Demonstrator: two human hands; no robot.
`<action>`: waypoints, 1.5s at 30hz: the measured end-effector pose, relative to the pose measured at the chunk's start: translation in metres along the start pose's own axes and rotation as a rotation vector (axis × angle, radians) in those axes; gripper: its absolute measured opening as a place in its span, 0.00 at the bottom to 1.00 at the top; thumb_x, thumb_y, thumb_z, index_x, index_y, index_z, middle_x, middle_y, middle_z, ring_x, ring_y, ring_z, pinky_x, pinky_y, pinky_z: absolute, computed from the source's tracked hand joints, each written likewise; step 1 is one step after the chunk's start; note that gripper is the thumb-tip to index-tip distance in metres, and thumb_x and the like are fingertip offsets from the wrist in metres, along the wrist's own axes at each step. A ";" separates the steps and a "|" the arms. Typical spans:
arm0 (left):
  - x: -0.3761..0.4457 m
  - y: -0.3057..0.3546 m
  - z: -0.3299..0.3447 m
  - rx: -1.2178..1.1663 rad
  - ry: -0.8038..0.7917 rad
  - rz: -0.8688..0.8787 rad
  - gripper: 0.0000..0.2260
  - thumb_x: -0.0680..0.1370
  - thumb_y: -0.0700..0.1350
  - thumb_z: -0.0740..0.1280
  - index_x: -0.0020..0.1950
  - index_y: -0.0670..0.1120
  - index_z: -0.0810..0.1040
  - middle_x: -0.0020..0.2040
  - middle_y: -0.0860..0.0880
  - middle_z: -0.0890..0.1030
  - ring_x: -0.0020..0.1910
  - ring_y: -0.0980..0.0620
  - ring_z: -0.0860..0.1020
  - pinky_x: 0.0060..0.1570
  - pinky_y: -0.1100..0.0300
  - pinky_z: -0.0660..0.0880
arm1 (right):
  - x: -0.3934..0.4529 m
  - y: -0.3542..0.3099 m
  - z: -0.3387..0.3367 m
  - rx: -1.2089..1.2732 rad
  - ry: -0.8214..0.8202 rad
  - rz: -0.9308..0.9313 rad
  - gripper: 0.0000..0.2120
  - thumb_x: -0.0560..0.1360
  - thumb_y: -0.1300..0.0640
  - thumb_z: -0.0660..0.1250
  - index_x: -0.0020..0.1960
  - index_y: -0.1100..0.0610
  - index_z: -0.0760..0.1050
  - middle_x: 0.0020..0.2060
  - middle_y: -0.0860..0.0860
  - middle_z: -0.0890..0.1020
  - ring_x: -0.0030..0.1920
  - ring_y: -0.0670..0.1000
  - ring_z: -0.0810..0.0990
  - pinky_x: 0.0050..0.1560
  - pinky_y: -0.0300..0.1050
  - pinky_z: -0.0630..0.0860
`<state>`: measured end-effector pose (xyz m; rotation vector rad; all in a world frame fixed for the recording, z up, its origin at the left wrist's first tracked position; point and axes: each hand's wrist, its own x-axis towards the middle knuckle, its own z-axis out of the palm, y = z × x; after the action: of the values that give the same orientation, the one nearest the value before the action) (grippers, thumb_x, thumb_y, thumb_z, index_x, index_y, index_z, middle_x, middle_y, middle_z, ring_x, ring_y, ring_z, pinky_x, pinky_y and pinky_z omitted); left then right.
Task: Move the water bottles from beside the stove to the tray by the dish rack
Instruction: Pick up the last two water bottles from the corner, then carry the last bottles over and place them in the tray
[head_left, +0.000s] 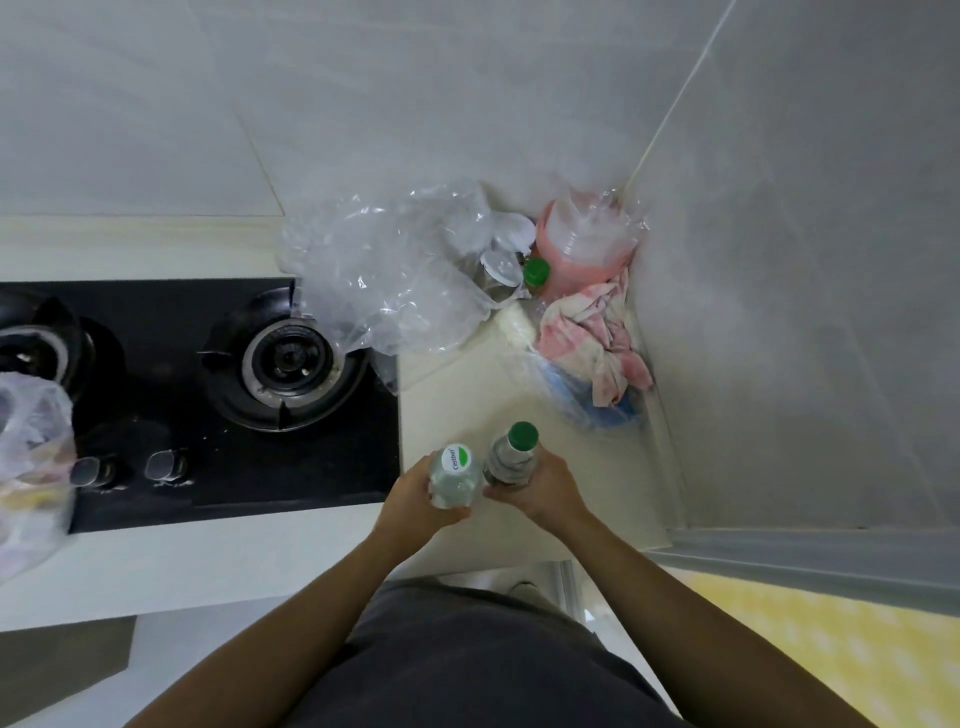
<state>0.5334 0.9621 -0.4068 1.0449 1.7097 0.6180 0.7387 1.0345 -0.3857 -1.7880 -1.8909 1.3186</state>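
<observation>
Two clear water bottles stand over the cream counter to the right of the black stove (208, 395). My left hand (415, 501) is wrapped around the left bottle (454, 475), whose cap carries a green and white label. My right hand (540, 491) grips the right bottle (511, 457), which has a plain green cap. The two bottles are side by side, nearly touching. A third green-capped bottle (536, 271) stands at the back of the counter among clutter. No tray or dish rack shows in the head view.
Crumpled clear plastic bags (395, 270) lie beside the right burner (288, 364). A pink container (582, 244), a pink and white cloth (597, 338) and a blue item in plastic fill the back right corner by the wall. Another plastic bag (31, 457) sits at the stove's left.
</observation>
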 end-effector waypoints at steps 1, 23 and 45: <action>0.000 -0.001 -0.001 -0.021 0.002 -0.017 0.26 0.66 0.40 0.85 0.57 0.52 0.77 0.48 0.60 0.81 0.47 0.58 0.81 0.43 0.75 0.74 | 0.001 -0.001 0.000 0.019 -0.006 -0.010 0.30 0.62 0.46 0.86 0.60 0.48 0.79 0.49 0.42 0.86 0.50 0.46 0.85 0.53 0.43 0.80; -0.288 -0.001 -0.039 -0.915 0.709 -0.067 0.37 0.61 0.54 0.79 0.67 0.43 0.75 0.55 0.39 0.87 0.55 0.36 0.86 0.55 0.45 0.84 | -0.155 -0.137 0.067 0.562 -0.649 -0.201 0.19 0.73 0.57 0.80 0.61 0.57 0.79 0.48 0.57 0.87 0.47 0.60 0.88 0.47 0.53 0.85; -0.810 -0.282 -0.106 -1.174 1.809 -0.039 0.29 0.65 0.55 0.78 0.61 0.42 0.80 0.48 0.40 0.86 0.44 0.43 0.85 0.45 0.48 0.84 | -0.643 -0.287 0.469 0.104 -1.443 -0.496 0.24 0.69 0.48 0.80 0.60 0.59 0.80 0.49 0.63 0.84 0.47 0.63 0.87 0.42 0.52 0.85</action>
<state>0.4402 0.1284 -0.1981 -0.7763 1.9381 2.5451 0.3676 0.2998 -0.1893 0.0143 -2.3833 2.6523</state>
